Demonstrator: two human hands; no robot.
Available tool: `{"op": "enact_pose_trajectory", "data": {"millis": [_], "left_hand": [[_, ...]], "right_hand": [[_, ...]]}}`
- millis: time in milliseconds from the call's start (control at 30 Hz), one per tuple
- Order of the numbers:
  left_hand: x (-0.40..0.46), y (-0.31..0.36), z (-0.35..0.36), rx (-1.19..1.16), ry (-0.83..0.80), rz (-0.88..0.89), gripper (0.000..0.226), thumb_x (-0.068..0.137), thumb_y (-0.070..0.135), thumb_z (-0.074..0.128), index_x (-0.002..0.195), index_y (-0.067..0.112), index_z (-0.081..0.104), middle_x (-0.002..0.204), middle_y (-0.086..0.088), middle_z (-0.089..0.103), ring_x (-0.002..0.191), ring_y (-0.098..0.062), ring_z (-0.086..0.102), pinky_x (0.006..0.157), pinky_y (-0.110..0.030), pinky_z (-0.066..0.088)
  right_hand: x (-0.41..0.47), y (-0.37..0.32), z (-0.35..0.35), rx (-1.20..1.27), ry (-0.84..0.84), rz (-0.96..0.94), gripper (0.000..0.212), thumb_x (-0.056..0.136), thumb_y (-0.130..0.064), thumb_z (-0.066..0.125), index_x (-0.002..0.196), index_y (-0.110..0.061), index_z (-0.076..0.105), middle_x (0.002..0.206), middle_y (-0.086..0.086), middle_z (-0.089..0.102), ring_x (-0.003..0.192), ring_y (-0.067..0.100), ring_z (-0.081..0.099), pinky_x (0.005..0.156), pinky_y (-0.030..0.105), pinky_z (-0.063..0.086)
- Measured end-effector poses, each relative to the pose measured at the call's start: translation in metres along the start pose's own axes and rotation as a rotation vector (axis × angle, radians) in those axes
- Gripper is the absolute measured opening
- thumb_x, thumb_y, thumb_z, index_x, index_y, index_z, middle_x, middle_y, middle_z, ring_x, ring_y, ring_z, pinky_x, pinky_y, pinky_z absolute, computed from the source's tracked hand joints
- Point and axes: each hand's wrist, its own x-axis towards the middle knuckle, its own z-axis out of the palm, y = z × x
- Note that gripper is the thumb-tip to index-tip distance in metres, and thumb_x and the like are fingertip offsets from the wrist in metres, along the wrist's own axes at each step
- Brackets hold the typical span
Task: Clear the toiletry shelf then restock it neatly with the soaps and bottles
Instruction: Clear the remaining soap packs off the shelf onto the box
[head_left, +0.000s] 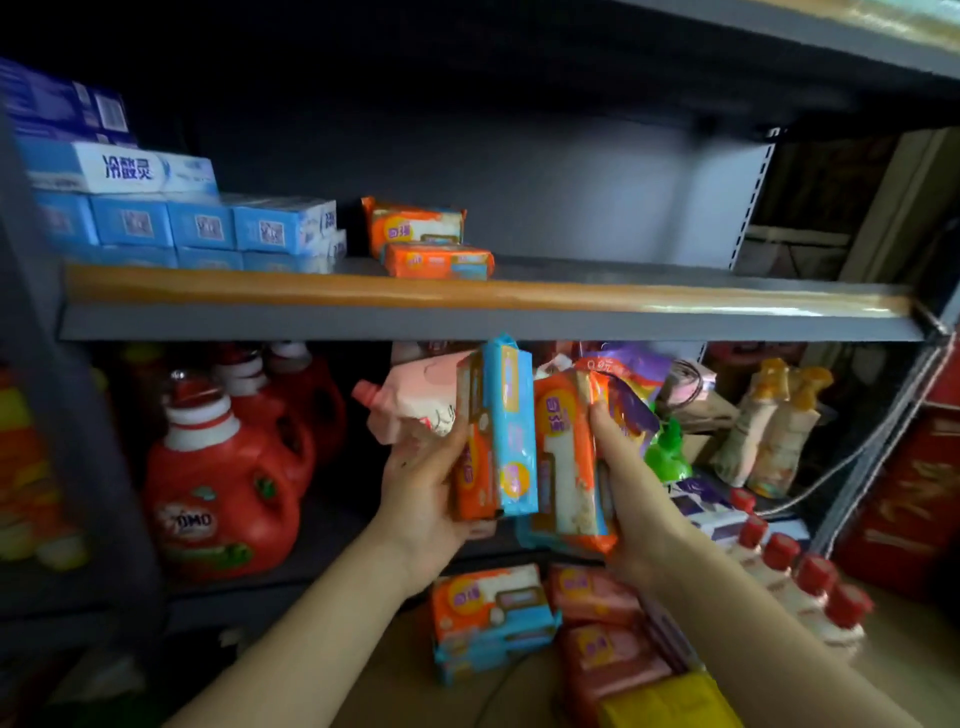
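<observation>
The shelf (467, 296) is a grey metal board with an orange front strip, and most of its right part is left bare. Blue toothpaste boxes (208, 223) are stacked at its left end, and two orange soap packs (426, 239) are laid just beside them, one behind the other. Below the shelf's front edge, a bundle of soap packs is held upright: a blue pack (511, 431) and an orange one are gripped together, with a second orange pack (566, 452) pressed against them. More soap packs (493, 613) are piled underneath. Red-capped bottles (800, 571) are lined up in a row to the right.
</observation>
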Motion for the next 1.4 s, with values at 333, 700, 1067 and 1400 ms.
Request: {"op": "enact_pose_trajectory", "data": {"millis": [333, 700, 1067, 1400], "left_hand": [[-0.021, -0.016, -0.021, -0.315, 0.032, -0.271, 0.036, 0.077, 0.029, 0.052, 0.091, -0.002, 0.064, 0.075, -0.018, 0.069, 0.055, -0.022, 0.066, 0.047, -0.024, 0.055], [-0.034, -0.042, -0.040, 0.734, 0.242, 0.093, 0.032, 0.080, 0.024, 0.071, 0.109, 0.020, 0.059, 0.102, -0.002, 0.070, 0.084, -0.014, 0.068, 0.071, -0.030, 0.056], [-0.060, -0.044, -0.072, 1.633, 0.079, 0.566, 0.057, 0.072, 0.057, 0.055, 0.112, 0.018, 0.061, 0.102, 0.004, 0.061, 0.088, -0.019, 0.061, 0.070, -0.035, 0.051], [-0.077, -0.098, -0.094, 1.489, -0.078, 0.270, 0.041, 0.086, 0.038, 0.061, 0.123, 0.022, 0.054, 0.122, 0.007, 0.051, 0.113, -0.012, 0.048, 0.092, -0.026, 0.040]], "right_hand": [[-0.012, 0.018, -0.005, 0.273, 0.140, 0.240, 0.041, 0.094, -0.044, 0.041, 0.093, -0.007, 0.058, 0.071, 0.014, 0.069, 0.058, 0.025, 0.068, 0.048, 0.036, 0.056], [-0.015, 0.040, -0.028, 0.469, 0.109, 0.438, 0.057, 0.092, -0.036, 0.040, 0.141, -0.008, 0.037, 0.101, 0.016, 0.054, 0.063, 0.032, 0.067, 0.046, 0.036, 0.056], [-0.035, 0.057, -0.047, 0.134, 0.087, 0.197, 0.075, 0.036, -0.052, 0.087, 0.099, -0.014, 0.073, 0.107, 0.013, 0.070, 0.088, 0.030, 0.070, 0.063, 0.040, 0.058], [-0.058, 0.039, -0.047, -0.525, -0.064, -0.145, 0.033, 0.066, -0.011, 0.073, 0.097, -0.014, 0.064, 0.084, 0.003, 0.073, 0.075, 0.016, 0.070, 0.061, 0.026, 0.056]]}}
